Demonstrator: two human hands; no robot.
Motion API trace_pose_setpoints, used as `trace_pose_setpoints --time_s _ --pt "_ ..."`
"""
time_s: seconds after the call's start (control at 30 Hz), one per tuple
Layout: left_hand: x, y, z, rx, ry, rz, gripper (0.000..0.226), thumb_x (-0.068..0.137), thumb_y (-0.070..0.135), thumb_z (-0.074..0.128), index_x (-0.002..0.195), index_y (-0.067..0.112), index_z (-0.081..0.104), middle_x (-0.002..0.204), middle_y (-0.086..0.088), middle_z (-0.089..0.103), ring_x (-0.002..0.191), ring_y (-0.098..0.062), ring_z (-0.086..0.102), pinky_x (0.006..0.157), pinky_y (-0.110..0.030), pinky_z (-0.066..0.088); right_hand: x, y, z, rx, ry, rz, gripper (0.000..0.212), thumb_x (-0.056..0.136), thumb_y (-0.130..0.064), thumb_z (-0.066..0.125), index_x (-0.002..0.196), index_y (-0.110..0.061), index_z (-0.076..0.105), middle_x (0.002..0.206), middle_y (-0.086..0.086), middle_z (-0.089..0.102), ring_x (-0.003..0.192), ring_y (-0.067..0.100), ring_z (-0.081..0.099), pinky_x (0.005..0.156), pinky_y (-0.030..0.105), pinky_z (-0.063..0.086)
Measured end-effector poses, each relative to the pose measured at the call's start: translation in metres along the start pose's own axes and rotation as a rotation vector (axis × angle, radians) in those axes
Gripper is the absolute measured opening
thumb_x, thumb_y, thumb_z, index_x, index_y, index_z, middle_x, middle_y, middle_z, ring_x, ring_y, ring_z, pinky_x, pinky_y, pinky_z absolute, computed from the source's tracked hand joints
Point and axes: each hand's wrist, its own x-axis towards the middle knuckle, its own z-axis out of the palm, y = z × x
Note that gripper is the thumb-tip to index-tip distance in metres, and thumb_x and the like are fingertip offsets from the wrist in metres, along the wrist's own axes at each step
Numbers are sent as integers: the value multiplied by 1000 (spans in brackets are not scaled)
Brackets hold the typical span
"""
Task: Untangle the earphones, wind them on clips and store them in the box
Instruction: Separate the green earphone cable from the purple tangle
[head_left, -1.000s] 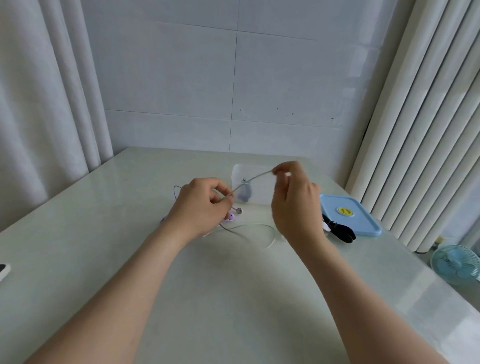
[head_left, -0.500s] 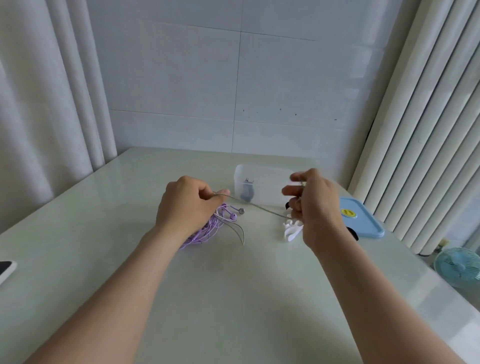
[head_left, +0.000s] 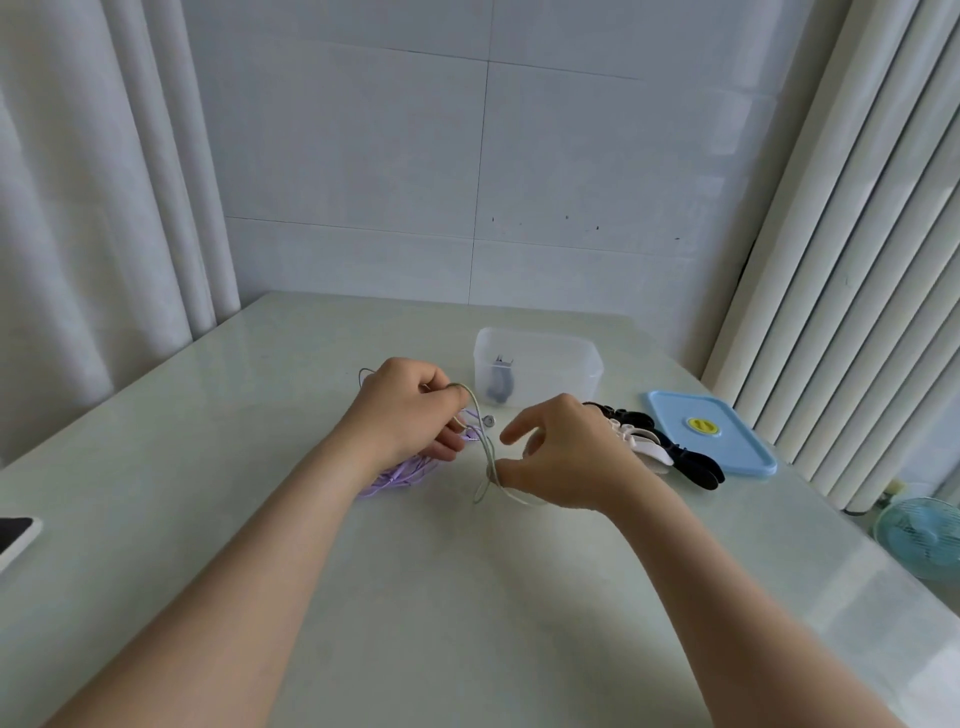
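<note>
One table (head_left: 467, 597) filled the lower frame. At centre were two hands: the left hand (head_left: 405, 410) gripped one pale green cable (head_left: 485, 452); the right hand (head_left: 571, 452) touched it, grip unclear. Behind stood one clear box (head_left: 540, 353), with one blue lid (head_left: 727, 447) at right. One purple earphones tangle (head_left: 400, 473) lay beneath the left hand.

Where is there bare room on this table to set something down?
Bare table: near, between the forearms, and left, between the phone and the left hand. Crowded: around the right hand, where the pale cable, purple earphones, box, clips and lid cluster.
</note>
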Motion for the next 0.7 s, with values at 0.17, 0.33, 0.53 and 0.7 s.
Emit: trace_pose_setpoints --time_s 0.17,0.33,0.53,0.7 --pt "-4 0 -3 66 -228 36 6 92 8 67 96 4 69 90 -13 79 72 -18 71 66 -34 57 6 3 16 51 -14 -321 43 87 -38 79 128 -34 67 112 -13 68 99 5 61 79 14 43" --pt "-2 1 -13 133 -191 151 27 85 -6 53 98 14 66 81 3 79 69 -17 68 68 -29 51 16 4 26 81 137 -288 20 102 -33 62 95 -23 78 81 -6 76 76 20 67 71 34 49" --pt "11 -20 -17 532 29 418 28 77 5 71 89 25 56 94 7 63 83 -14 56 69 -21 40 17 3 14 272 235 -176 32 107 -30 55 93 -12 77 72 -8 76 58 -1 57 61 17 42" --pt "16 -34 -15 618 74 409 35 78 10 73 96 22 45 102 3 44 97 -24 45 78 -30 33 17 -5 9 811 376 -112 31 113 -21 38 105 -14 67 90 8 79 87 22 77 85 43 62"
